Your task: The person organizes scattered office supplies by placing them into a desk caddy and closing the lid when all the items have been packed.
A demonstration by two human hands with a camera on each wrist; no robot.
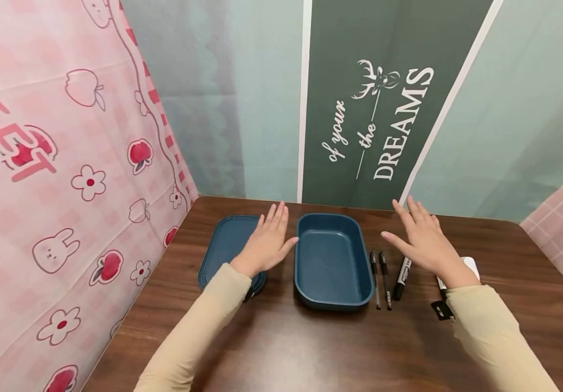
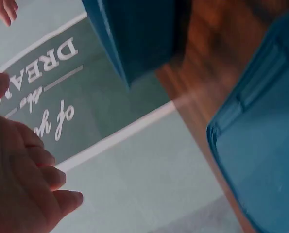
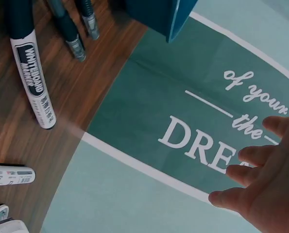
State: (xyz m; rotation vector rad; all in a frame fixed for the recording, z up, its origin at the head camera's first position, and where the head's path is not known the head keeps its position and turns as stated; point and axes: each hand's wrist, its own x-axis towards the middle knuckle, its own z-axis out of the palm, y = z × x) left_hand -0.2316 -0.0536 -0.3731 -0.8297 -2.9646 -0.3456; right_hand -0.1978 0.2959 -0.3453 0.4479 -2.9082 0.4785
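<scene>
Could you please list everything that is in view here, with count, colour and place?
box: one, dark blue, open and empty, middle of the table.
lid: one, dark blue, flat on the table left of the box, partly under the left hand.
pens: two, black, side by side just right of the box.
whiteboard marker: one, white barrel with black cap, right of the pens.
second marker: one, white, mostly hidden by the right arm.
table: one, dark brown wood.
backdrops: green with white lettering behind; pink print at left.
left hand: open, over the lid.
right hand: open, above the markers.
</scene>
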